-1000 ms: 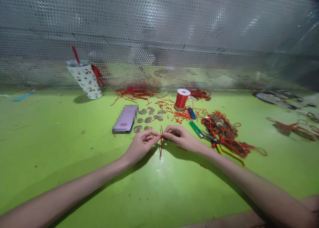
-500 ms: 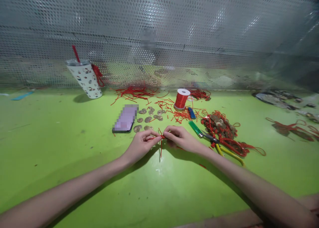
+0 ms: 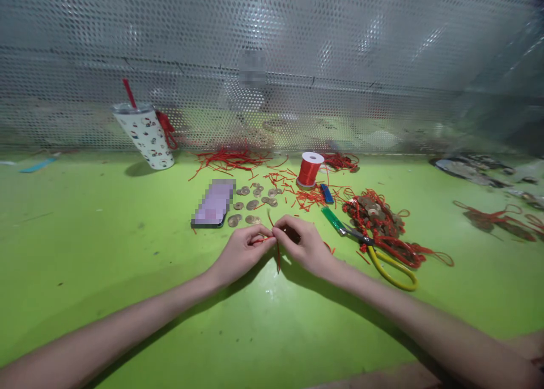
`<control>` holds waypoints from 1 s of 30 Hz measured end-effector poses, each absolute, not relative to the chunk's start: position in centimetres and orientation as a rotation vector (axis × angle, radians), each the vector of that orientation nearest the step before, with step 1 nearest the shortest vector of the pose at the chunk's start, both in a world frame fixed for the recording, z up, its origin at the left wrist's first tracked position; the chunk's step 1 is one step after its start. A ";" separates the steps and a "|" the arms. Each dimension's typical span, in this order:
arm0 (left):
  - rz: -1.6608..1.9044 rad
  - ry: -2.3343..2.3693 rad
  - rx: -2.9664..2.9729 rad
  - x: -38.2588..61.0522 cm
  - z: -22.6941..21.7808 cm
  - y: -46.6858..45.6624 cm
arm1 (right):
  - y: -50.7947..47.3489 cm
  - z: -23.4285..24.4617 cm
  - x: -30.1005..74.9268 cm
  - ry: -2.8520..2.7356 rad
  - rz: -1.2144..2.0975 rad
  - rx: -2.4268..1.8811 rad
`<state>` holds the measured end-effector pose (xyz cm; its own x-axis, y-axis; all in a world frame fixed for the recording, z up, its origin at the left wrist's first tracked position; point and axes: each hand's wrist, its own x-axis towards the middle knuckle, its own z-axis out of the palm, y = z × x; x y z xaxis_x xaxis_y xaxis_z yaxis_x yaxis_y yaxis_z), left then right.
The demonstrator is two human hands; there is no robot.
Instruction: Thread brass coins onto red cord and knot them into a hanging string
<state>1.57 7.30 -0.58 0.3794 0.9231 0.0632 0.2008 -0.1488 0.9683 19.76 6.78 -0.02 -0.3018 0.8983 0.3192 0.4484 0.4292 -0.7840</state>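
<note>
Mid-frame on the green bench (image 3: 127, 253), left hand (image 3: 238, 253) and right hand (image 3: 304, 244) meet, fingers pressed together pinching a red cord (image 3: 277, 252); its loose end hangs between them. Coins (image 3: 253, 199) lie just above.

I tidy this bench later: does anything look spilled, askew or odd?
Short red cord scraps lie strewn over the green table around the spool and coins. Nothing looks broken. The left hand and right hand pinch one red cord.

Green table (image 3: 85, 236) bears coins (image 3: 253, 204), spool (image 3: 310, 169), scissors (image 3: 356, 233), phone (image 3: 213, 203).
</note>
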 end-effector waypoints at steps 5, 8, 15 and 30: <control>0.860 1.000 1.544 1.8 -0.6 7.4 | 6.6 0.0 19.6 -1.837 0.771 -1.094; 0.822 1.019 1.559 1.8 -0.9 7.6 | 6.7 -0.2 19.5 -1.813 0.801 -1.084; 0.749 1.004 1.590 1.6 -1.2 7.8 | 7.0 -0.7 19.5 -1.806 0.768 -1.102; 0.809 0.998 1.485 1.7 -1.1 7.4 | 8.1 -0.5 20.5 -1.834 0.977 -0.990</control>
<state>1.72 7.42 -1.08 0.4081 0.9121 -0.0387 0.1507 -0.0255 0.9882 20.47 8.11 -0.48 -0.3594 0.8874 0.2888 0.2551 0.3911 -0.8843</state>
